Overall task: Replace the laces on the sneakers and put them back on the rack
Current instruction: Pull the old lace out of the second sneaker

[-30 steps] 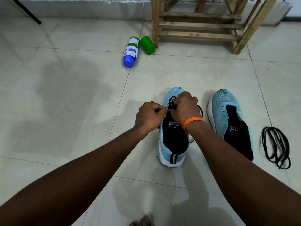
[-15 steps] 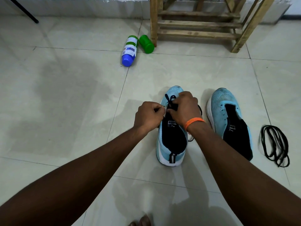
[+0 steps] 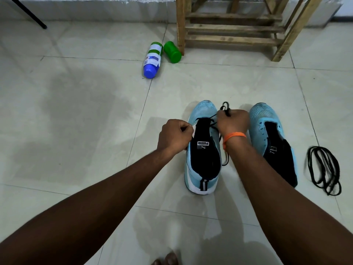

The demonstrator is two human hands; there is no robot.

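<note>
The sneaker (image 3: 202, 111) between the left hand (image 3: 174, 136) and the right hand (image 3: 234, 121) is pale blue with a black tongue and a white heel. The lace (image 3: 226, 108) at the right hand is black, and the wristband (image 3: 234, 135) is orange. Right of that hand the second sneaker (image 3: 261, 115) is the same blue and black, the loose laces (image 3: 322, 167) beyond it black too, and ahead of the hands lies a white, green-banded, blue-capped bottle (image 3: 152, 58).

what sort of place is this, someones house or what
Probably a room in a home, perhaps near the entrance: a pale tiled floor, a wooden rack against the wall, and a sneaker getting a lace on the floor.
</note>
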